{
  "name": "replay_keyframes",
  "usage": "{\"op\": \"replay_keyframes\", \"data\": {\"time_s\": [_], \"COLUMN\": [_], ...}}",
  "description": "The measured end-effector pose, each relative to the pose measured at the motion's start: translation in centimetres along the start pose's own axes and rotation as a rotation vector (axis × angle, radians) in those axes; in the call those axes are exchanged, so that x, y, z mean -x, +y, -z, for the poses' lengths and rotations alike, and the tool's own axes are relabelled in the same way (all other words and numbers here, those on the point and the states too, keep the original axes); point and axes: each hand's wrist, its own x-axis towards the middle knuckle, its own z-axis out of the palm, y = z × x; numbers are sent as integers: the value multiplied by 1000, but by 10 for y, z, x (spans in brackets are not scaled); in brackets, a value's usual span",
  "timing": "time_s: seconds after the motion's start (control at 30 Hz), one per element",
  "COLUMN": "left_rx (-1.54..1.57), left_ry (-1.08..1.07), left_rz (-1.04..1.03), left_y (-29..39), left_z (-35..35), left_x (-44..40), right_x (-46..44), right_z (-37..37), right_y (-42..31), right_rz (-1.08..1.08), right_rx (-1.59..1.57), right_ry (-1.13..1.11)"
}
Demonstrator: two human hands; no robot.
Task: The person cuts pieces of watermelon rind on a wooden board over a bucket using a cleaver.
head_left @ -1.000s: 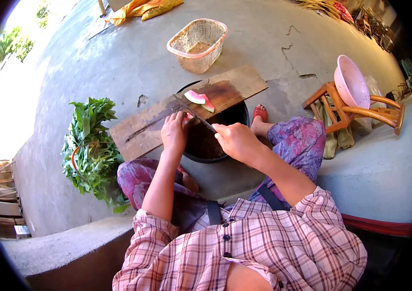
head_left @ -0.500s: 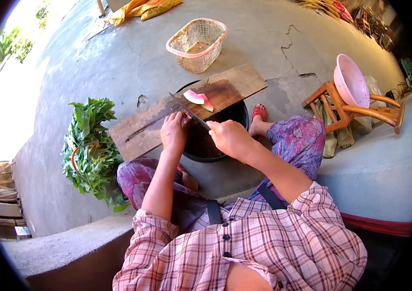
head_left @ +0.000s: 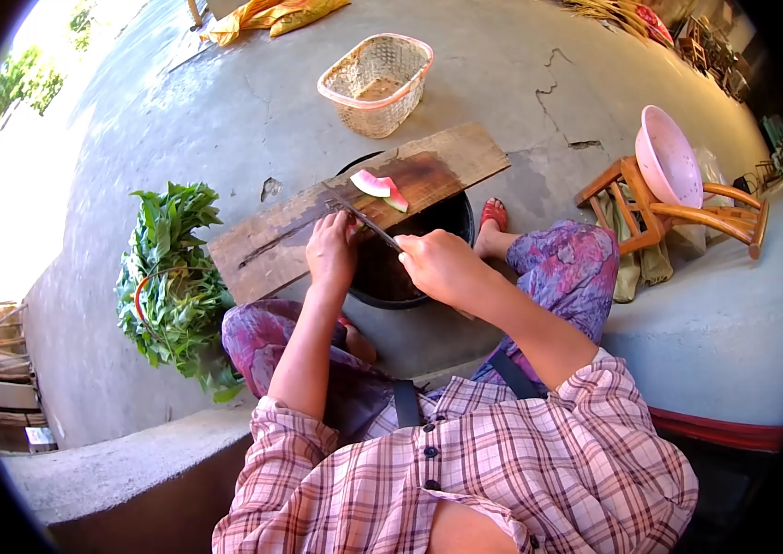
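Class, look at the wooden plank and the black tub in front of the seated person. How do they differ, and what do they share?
Shape: the wooden plank is long and flat, while the black tub is round and hollow.
Colour: the plank is brown with a darker stain; the tub is black.
Position: the plank lies across the tub's top, while the tub is below, partly hidden.
Shared: both are close to the left hand and right hand.

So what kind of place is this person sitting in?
Probably a home yard or porch, open on one side: the grey floor is bare and cracked, daylight and trees show at the left, and household things such as a basket and a chair stand about.
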Motion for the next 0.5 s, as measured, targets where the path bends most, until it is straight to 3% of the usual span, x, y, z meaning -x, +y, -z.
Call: {"op": "replay_keyframes", "data": {"time_s": [0.2,0.33,0.5], "left_rx": [-3,-2,14], "left_ry": [19,8,5], "left_rz": [2,9,13], "left_y": [2,2,0], "left_z": [0,2,1], "left_x": [1,2,1], "right_x": [4,17,19], "right_z": [-15,0,7], "right_y": [13,4,-1], "right_rz": [2,-19,12], "right_rx": [-33,-185,-101], "right_ry": [121,119,68]}}
